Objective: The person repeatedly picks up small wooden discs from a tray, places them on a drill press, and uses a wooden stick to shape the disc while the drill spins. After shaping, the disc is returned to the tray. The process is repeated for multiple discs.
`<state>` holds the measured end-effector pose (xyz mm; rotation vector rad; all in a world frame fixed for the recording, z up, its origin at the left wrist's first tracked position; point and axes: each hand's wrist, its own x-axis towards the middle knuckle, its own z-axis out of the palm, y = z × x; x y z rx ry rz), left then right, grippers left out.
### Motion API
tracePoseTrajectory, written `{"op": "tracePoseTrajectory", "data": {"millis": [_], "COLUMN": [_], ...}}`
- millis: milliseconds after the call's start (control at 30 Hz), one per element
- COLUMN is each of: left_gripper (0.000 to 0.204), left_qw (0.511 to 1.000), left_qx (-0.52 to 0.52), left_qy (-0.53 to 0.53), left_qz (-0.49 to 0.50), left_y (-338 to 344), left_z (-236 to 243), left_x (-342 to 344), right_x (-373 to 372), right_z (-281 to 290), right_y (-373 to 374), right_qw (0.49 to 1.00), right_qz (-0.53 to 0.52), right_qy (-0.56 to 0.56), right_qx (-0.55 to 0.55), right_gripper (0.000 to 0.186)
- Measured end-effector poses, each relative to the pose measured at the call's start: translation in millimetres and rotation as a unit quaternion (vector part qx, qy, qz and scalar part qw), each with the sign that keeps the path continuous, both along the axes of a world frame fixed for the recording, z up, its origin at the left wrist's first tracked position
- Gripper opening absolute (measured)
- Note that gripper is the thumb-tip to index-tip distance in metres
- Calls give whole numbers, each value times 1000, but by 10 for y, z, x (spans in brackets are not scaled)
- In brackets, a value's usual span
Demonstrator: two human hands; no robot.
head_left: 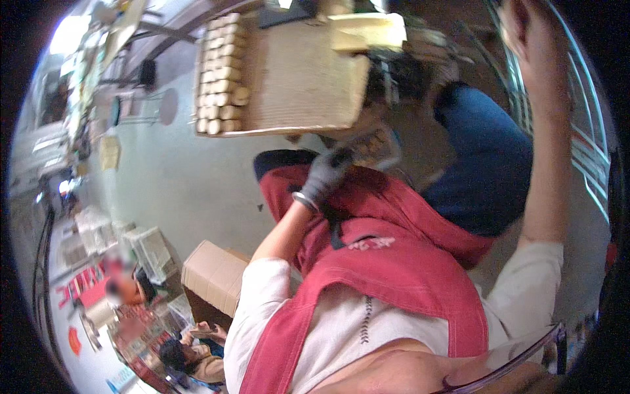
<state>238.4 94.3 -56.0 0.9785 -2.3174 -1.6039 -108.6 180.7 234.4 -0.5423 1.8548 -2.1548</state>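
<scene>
My left hand [326, 172], in a grey glove with darker fingers, is low over the red apron [394, 276] on my lap. Its fingers look curled; whatever they may hold is hidden. My bare right hand [528, 33] is raised at the top right, partly cut off and blurred, beside a metal rack [581, 131]. Above my left hand lies a cardboard sheet [289, 85] with rows of short, round pale wooden pieces [220, 72] along its left side. A pale yellow block [367, 33] sits at its far right corner. A small tray [390, 154] shows below the sheet.
Cardboard boxes [213, 269] stand behind my left arm. At lower left two other people [190, 361] are at cluttered stations near stacked pale crates [147, 253]. A round stool [167, 105] stands left of the sheet. My blue-trousered leg [479, 157] extends at right.
</scene>
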Motion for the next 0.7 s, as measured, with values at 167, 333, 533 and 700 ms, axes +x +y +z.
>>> {"op": "tracePoseTrajectory", "data": {"millis": [167, 333, 533, 700], "left_gripper": [21, 23, 32, 28], "left_qw": [953, 903, 802, 749], "left_qx": [-298, -361, -560, -605], "left_qy": [-23, -93, -209, -270], "left_qz": [54, 215, 19, -32], "left_y": [-615, -1873, -2151, -2072], "left_z": [1188, 1363, 1320, 1286], "left_x": [376, 622, 549, 422], "right_x": [-222, -132, -159, -20], "right_z": [-289, -200, -215, -178], "right_y": [94, 20, 20, -83], "right_qw": [974, 985, 988, 993], "right_qz": [147, 131, 132, 66], "right_qy": [166, 103, 72, 90], "right_qx": [48, 55, 34, 34], "right_gripper": [48, 49, 47, 48]}}
